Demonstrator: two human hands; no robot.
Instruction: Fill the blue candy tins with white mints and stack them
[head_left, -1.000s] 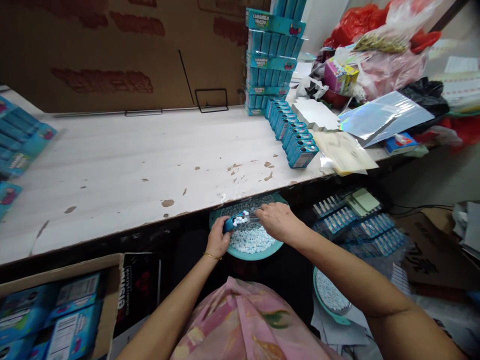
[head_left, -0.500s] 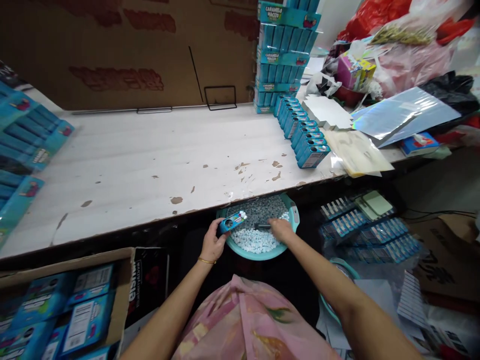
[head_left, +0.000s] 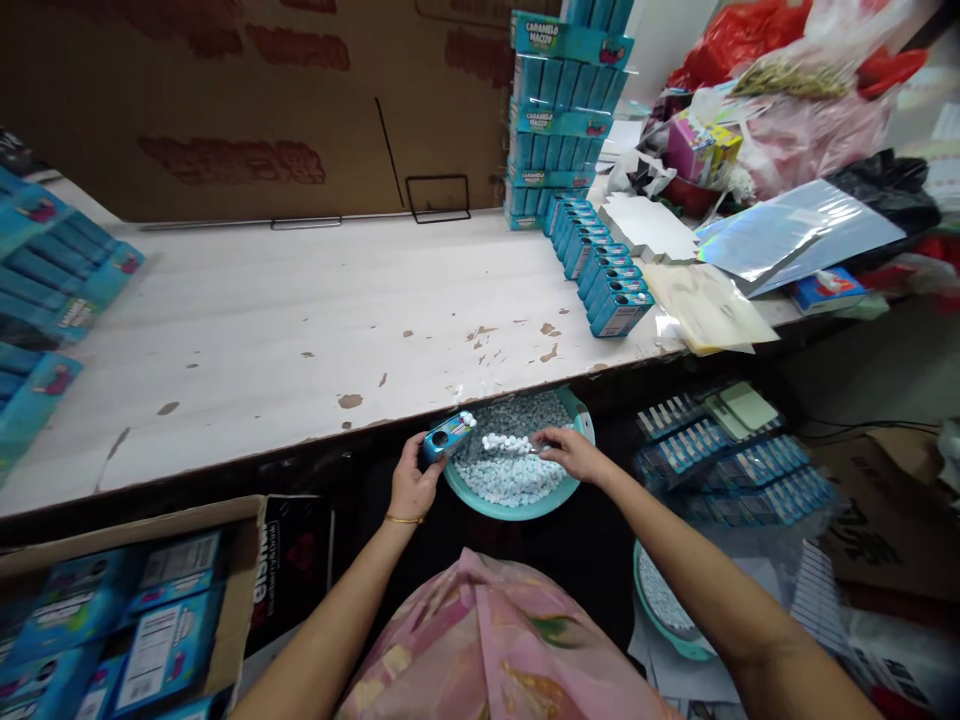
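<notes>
My left hand (head_left: pixel 414 482) holds a small blue box (head_left: pixel 448 437) tilted at the left rim of a teal basin (head_left: pixel 517 511). White candies show at the box's right end, beside a dark round opening. Small white pieces (head_left: pixel 517 480) fill much of the basin. Over them, my right hand (head_left: pixel 574 452) grips a scoop, most of it hidden by a heap of white pieces (head_left: pixel 506 443) lying on it, pointing left toward the box.
A white table (head_left: pixel 300 310) spans the front, with a row of blue boxes (head_left: pixel 619 310) and a tall display stack (head_left: pixel 566 120) at right. An open carton (head_left: pixel 251 580) stands lower left. A second teal basin (head_left: pixel 694 648) and packed trays (head_left: pixel 750 480) are lower right.
The scoop has come up out of the pieces with a heap on it. My left hand and the blue box have shifted slightly left, and my right forearm has moved right.
</notes>
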